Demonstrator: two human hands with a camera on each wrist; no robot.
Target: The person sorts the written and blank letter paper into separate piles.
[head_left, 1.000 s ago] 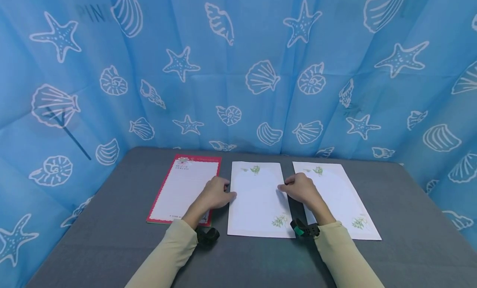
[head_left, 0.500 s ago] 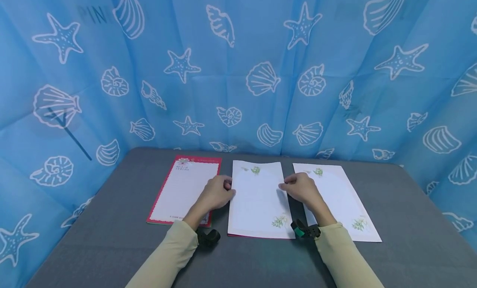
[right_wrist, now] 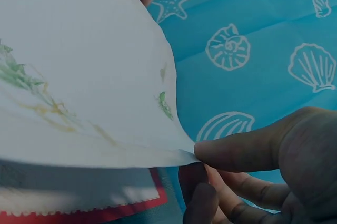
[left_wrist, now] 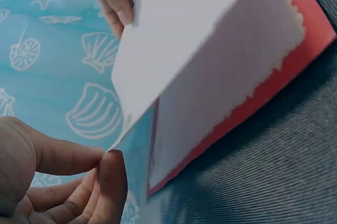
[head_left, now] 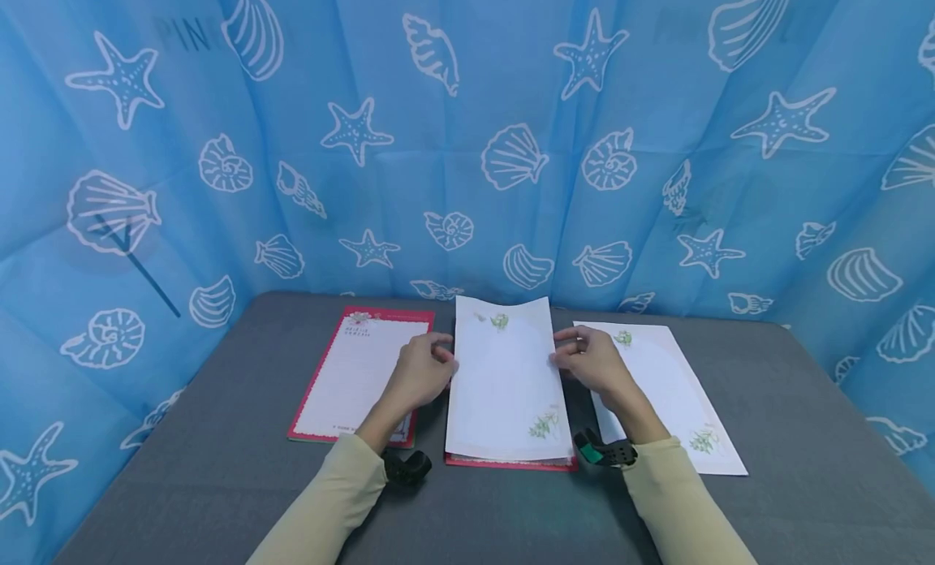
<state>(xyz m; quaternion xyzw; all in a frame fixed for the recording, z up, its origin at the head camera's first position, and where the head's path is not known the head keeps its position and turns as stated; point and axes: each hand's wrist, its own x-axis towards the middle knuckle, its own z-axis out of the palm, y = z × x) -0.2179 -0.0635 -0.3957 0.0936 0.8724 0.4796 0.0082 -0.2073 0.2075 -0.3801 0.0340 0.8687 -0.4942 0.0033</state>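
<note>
A white sheet of paper with green leaf prints (head_left: 504,386) is raised over a red-bordered sheet (head_left: 511,463) at the middle of the table. My left hand (head_left: 422,370) pinches its left edge between thumb and forefinger, plain in the left wrist view, where the lifted paper (left_wrist: 168,39) slants above the red-bordered sheet (left_wrist: 237,81). On the other side my right hand (head_left: 593,360) pinches the right edge, and the right wrist view has the thumb on top of the paper (right_wrist: 95,76). The sheet bows slightly between both hands. Most of the red-bordered sheet beneath is hidden.
To the left lies another red-bordered sheet (head_left: 365,370) with a green edge showing under it. A second leaf-print sheet (head_left: 679,403) lies at right, partly behind my right forearm. The grey table (head_left: 497,516) ends at a blue shell-patterned curtain (head_left: 453,183).
Both hands have lifted the middle leaf-print sheet up off the table. Its bottom edge has risen, and the red-bordered sheet below now shows.
</note>
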